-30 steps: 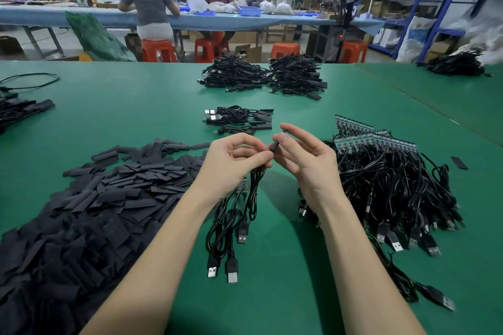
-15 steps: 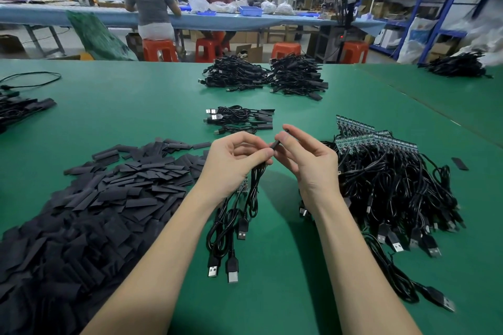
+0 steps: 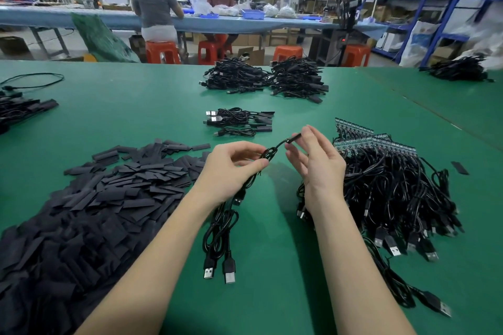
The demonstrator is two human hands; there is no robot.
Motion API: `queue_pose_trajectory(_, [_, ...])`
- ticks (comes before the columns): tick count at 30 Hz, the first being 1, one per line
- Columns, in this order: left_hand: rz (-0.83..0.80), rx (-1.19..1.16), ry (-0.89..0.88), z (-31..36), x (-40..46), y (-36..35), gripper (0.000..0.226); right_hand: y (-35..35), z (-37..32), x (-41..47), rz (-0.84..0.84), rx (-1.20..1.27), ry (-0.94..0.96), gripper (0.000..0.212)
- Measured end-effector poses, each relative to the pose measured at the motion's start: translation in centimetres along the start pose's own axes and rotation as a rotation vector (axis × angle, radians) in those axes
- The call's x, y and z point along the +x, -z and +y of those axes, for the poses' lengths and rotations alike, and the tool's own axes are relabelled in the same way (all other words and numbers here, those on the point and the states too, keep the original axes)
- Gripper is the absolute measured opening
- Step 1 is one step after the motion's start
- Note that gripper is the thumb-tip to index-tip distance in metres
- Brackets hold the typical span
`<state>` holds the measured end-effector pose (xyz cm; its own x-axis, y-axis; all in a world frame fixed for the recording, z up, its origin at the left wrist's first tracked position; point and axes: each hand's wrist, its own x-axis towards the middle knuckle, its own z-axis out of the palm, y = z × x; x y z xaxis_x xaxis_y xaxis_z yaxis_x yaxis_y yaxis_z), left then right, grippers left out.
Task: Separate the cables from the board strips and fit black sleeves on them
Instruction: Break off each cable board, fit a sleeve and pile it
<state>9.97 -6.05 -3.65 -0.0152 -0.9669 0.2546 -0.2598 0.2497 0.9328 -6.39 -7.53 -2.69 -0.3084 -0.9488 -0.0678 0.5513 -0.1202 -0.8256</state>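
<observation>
both hands work above the green desk (image 3: 136,117), the left hand (image 3: 231,168) pinching a small bundle of cables (image 3: 226,215) while the right hand (image 3: 313,160) pinches one cable's tip (image 3: 292,138), seemingly mid-sleeving; next, likely fetching a black sleeve (image 3: 130,193) from the left-side pile.

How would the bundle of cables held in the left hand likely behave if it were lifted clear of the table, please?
Probably floppy: the cables droop from the left hand in slack loops. Their plugs would likely swing. The loose strands might also slide apart, since only the fingers seem to gather them.
</observation>
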Motion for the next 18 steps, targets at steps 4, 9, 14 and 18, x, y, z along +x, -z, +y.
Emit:
queue_pose_trajectory(4, [0.121, 0.211, -0.120, 0.7, 0.8, 0.8, 0.021, 0.2, 1.0, 0.3, -0.034, -0.282, -0.005, 0.028])
queue_pose_trajectory(9, [0.202, 0.533, -0.269, 0.9, 5.5, 1.8, 0.020, 0.0, 2.5, 0.0, -0.128, -0.655, 0.111, 0.014])
queue_pose_trajectory(14, [0.050, 1.058, -0.259, -0.4, 12.6, 2.1, 0.023, 0.0, 3.4, -0.2, -0.220, -0.880, 0.217, 0.007])
queue_pose_trajectory(18, [-0.090, 1.326, -0.199, -3.0, 15.0, 2.4, 0.032, 0.1, 3.8, -0.4, -0.272, -0.959, 0.187, 0.008])
